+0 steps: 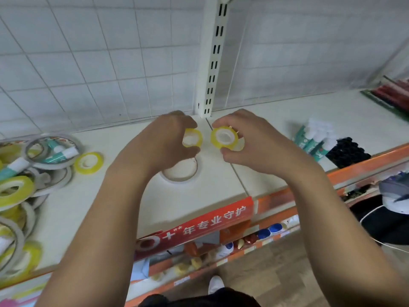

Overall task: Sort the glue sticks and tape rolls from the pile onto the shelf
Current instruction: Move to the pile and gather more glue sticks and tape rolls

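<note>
Left hand: my left hand (168, 138) pinches a small yellow roll (192, 138), thumb under, fingers curled over.
Right hand: my right hand (250, 142) grips a second yellow roll (225, 137) the same way; the two rolls are side by side, not touching.
Below: white tape roll (179, 179) flat on the shelf (287, 120), partly hidden by my left hand.
Pile: mixed pile (15, 189) of tape and glue at the shelf's left end; loose yellow roll (88, 162) beside it.
Right side: grouped glue sticks (314, 138) lying next to black caps (347, 151).
</note>
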A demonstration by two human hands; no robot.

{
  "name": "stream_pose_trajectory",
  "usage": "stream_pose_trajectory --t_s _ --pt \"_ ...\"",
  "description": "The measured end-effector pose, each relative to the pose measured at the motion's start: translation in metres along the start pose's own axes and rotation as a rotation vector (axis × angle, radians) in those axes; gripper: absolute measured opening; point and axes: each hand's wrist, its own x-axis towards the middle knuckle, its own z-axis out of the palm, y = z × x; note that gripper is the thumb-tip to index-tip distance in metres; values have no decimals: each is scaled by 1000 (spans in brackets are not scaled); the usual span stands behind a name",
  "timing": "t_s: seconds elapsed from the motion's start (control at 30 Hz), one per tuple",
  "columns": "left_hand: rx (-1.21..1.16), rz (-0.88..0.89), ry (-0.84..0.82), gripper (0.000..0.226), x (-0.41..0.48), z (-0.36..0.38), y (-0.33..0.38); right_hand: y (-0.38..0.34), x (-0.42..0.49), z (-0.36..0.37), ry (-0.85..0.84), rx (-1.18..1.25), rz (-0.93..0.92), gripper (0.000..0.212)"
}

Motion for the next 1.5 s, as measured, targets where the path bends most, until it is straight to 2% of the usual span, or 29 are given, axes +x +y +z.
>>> stream_pose_trajectory --t_s 0.2,0.47,0.83,1.03,1.17,1.27,1.5 --pt "-9 74 -52 51 28 5 38 52 5 -41 -50 -7 -103 52" --pt "28 50 -52 54 52 24 70 108 19 -57 -142 9 -183 57" --pt "45 -9 -14 55 64 33 92 131 28 -57 -231 28 -234 60" --pt "77 -3 31 52 69 29 102 145 30 -63 -255 31 -179 74" --pt "88 19 64 44 71 25 112 149 30 -61 -269 53 -142 57" --pt "75 28 53 49 76 27 118 149 27 -59 -278 93 -141 44" --pt "66 48 -42 53 90 48 127 156 26 -60 -332 72 -96 48"
